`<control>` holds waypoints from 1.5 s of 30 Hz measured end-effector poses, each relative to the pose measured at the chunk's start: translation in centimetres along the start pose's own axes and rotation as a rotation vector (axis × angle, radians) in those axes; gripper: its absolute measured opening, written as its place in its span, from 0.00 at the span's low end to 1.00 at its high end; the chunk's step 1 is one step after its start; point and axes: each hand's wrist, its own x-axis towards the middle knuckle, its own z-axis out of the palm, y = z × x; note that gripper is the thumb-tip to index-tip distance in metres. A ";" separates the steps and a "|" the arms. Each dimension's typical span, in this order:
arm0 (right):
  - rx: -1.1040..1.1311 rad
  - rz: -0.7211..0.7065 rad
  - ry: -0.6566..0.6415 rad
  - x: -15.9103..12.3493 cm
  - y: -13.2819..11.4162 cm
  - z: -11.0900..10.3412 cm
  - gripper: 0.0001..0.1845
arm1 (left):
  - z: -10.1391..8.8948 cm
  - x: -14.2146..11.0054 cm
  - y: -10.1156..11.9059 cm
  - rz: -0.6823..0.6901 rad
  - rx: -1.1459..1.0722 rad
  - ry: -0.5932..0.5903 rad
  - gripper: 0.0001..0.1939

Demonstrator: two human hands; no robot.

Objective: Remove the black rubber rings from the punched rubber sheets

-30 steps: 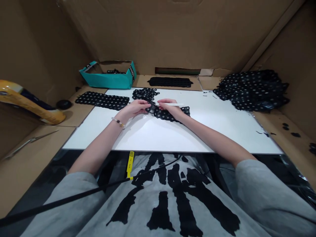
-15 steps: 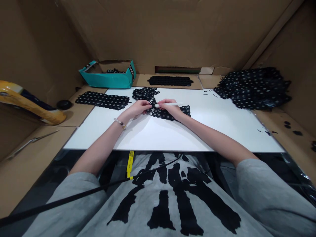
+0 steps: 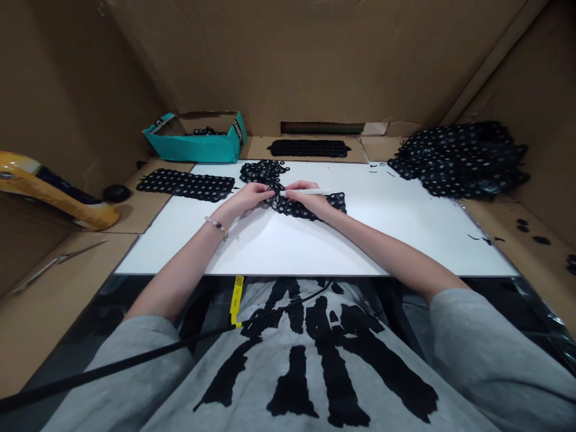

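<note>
My left hand (image 3: 254, 197) is closed, thumb and fingertips pinching the left part of a black mesh strip (image 3: 294, 207) that looks made of linked rings. Between the fingers of my right hand (image 3: 309, 197) is a slim white pen-shaped tool (image 3: 317, 191), lying nearly level with its tip pointing left. The tip reaches the mesh beside my left fingertips, and what it touches there is too small to make out. Behind my hands lies a bunched pile of black rings (image 3: 257, 171), close against the strip. The strip's right end shows past my right hand.
A white board (image 3: 292, 252) covers the work surface. Finished-looking black strips (image 3: 186, 184) lie left and at the back. A teal box (image 3: 193, 147) holds black pieces. A large black heap (image 3: 463, 159) stands right. Scissors (image 3: 60, 261) and a yellow bottle-like object (image 3: 58, 191) are left.
My right hand and the white tool have shifted slightly left, bringing the tip nearer my left fingertips. My left hand keeps its pinch on the mesh.
</note>
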 end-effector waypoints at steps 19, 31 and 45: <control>-0.339 -0.087 0.050 -0.1 -0.4 1.5 0.07 | -0.1 0.9 -1.1 -0.035 -0.176 -0.110 0.16; -0.066 0.014 0.045 0.1 -0.1 1.3 0.04 | -1.1 -0.2 0.5 -0.002 -0.047 -0.068 0.23; -0.066 -0.062 -0.043 -0.2 -0.2 1.2 0.10 | -0.7 -0.5 1.1 -0.025 -0.101 0.027 0.22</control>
